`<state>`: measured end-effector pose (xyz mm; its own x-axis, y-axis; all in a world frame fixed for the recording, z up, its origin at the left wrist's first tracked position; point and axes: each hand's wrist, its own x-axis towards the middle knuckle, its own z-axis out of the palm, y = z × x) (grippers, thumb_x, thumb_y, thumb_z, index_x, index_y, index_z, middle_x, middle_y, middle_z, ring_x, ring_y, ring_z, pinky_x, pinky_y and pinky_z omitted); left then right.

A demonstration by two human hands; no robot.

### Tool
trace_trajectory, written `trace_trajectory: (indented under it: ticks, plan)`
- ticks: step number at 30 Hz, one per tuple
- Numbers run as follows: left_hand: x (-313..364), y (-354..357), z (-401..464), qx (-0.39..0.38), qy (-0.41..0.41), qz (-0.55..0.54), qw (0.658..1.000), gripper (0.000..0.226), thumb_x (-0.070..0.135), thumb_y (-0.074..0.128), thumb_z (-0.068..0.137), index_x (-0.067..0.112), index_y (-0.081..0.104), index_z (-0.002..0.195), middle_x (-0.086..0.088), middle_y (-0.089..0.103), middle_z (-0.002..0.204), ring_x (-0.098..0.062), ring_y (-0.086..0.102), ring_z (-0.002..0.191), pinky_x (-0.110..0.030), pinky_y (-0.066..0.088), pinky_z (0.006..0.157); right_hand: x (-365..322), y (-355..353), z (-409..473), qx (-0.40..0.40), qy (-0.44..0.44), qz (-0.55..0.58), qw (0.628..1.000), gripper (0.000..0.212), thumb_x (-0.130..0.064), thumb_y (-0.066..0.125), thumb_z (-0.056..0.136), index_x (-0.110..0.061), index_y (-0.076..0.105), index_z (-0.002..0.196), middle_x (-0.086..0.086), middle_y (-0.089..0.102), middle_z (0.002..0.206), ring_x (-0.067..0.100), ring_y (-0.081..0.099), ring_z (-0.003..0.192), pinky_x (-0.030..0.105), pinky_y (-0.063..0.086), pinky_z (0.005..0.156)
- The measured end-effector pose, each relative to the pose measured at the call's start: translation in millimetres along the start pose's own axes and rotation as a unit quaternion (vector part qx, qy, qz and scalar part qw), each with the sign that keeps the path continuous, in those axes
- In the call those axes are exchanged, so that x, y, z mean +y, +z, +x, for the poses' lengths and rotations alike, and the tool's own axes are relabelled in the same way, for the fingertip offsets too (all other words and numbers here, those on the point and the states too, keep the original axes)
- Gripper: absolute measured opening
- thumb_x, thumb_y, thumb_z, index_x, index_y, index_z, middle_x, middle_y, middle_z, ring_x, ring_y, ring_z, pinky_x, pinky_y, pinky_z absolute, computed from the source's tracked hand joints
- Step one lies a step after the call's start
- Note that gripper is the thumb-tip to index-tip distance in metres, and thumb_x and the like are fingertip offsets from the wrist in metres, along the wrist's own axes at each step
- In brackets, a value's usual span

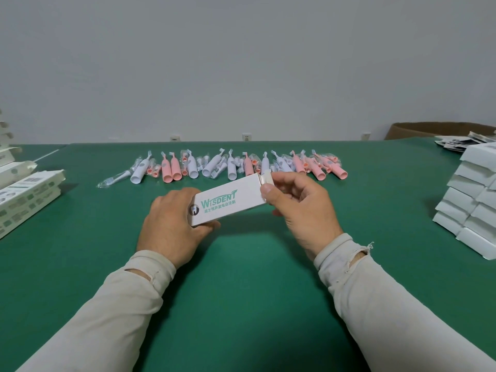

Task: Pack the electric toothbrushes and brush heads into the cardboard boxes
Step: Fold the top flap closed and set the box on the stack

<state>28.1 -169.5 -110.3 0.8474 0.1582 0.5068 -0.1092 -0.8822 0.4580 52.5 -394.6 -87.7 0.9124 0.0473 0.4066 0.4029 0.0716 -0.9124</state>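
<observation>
Box (pixel 228 202), white, branded, held above the green tabletop (pixel 241 291): my left hand (pixel 171 224) clamps its near end, my right hand (pixel 300 205) pinches the end flap (pixel 265 178), which I judge may crease or spring open if tucked askew.

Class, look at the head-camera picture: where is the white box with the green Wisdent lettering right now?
The Wisdent box is at centre frame, held above the green table between the left hand and the right hand, just in front of the row of toothbrushes.

light even, soft — shadows faint | edges bowed, perhaps slightly blurred
</observation>
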Motion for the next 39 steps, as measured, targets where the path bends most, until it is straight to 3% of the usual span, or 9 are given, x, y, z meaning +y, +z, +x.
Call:
trace_trajectory:
  ticks: [5,15,22,24,27,31,34,37,39]
  plan:
    - [2,-1,0,0.000,0.003,0.008,1.000,0.046,0.045,0.081,0.074,0.031,0.058,0.111,0.011,0.050,0.094,-0.020,0.042,0.095,-0.038,0.041,0.078,-2,1,-1,0.014,0.004,-0.005,1.000,0.008,-0.014,0.073,0.089,-0.022,0.073,0.092,-0.010,0.073,0.078,0.004,0.065,0.070,0.022,0.054,0.065]
    - [6,-4,-1,0.006,0.003,0.030,1.000,0.048,0.045,0.082,0.073,0.030,0.059,0.113,0.008,0.056,0.101,-0.023,0.045,0.099,-0.044,0.045,0.083,1,-1,0,0.030,0.009,-0.065,0.997,0.017,-0.023,0.077,0.086,-0.022,0.071,0.069,-0.007,0.070,0.069,0.008,0.063,0.067,0.041,0.058,0.074]
    - [9,-6,-1,0.020,-0.006,0.041,0.999,0.055,0.050,0.081,0.073,0.030,0.057,0.117,0.003,0.061,0.108,-0.025,0.048,0.100,-0.043,0.046,0.084,13,13,-7,-0.015,-0.016,-0.111,0.994,0.013,-0.035,0.071,0.084,-0.036,0.064,0.095,-0.019,0.071,0.101,0.006,0.069,0.079,0.022,0.055,0.073]
    - [9,-3,-2,0.002,0.008,0.004,1.000,0.070,0.044,0.083,0.074,0.025,0.051,0.134,0.001,0.058,0.126,-0.026,0.048,0.116,-0.043,0.042,0.098,15,15,-5,0.030,0.011,-0.056,0.998,0.019,-0.020,0.069,0.089,-0.034,0.060,0.097,-0.009,0.069,0.105,0.017,0.072,0.075,0.029,0.059,0.070]
    - [9,5,-5,-0.038,0.050,-0.046,0.997,0.075,0.024,0.080,0.078,0.018,0.045,0.145,-0.003,0.051,0.139,-0.025,0.045,0.129,-0.033,0.032,0.107,9,5,3,0.129,0.079,0.028,0.988,0.021,-0.004,0.064,0.092,-0.022,0.057,0.100,0.009,0.068,0.103,0.012,0.070,0.064,0.025,0.058,0.064]
    - [15,12,-7,-0.030,0.070,-0.075,0.994,0.068,0.022,0.081,0.076,0.020,0.050,0.137,0.002,0.058,0.128,-0.016,0.051,0.113,-0.030,0.037,0.096,5,-1,1,0.125,0.155,0.133,0.971,0.019,-0.013,0.068,0.094,-0.017,0.056,0.108,0.007,0.074,0.090,0.008,0.067,0.063,0.024,0.057,0.065]
    - [31,14,-11,0.008,0.076,-0.129,0.989,0.065,0.031,0.084,0.073,0.022,0.054,0.129,0.010,0.057,0.115,-0.012,0.054,0.100,-0.033,0.043,0.088,10,21,-11,0.038,0.186,0.060,0.980,0.015,-0.024,0.069,0.091,-0.017,0.065,0.104,-0.002,0.076,0.094,0.004,0.066,0.063,0.022,0.054,0.059]
    - [41,15,-18,-0.007,0.131,-0.186,0.974,0.063,0.030,0.085,0.073,0.024,0.054,0.127,0.011,0.057,0.114,-0.008,0.055,0.099,-0.023,0.045,0.090,10,33,-15,0.057,0.189,0.066,0.978,0.025,-0.029,0.068,0.088,-0.013,0.069,0.108,0.002,0.077,0.104,0.015,0.074,0.086,0.031,0.059,0.069]
    - [43,14,-21,-0.022,0.173,-0.222,0.959,0.056,0.030,0.081,0.077,0.023,0.057,0.127,0.010,0.058,0.117,-0.004,0.056,0.106,-0.014,0.044,0.096,1,28,-16,0.060,0.210,0.145,0.965,0.026,-0.026,0.065,0.095,-0.009,0.068,0.114,0.008,0.077,0.104,0.019,0.075,0.084,0.028,0.058,0.063]
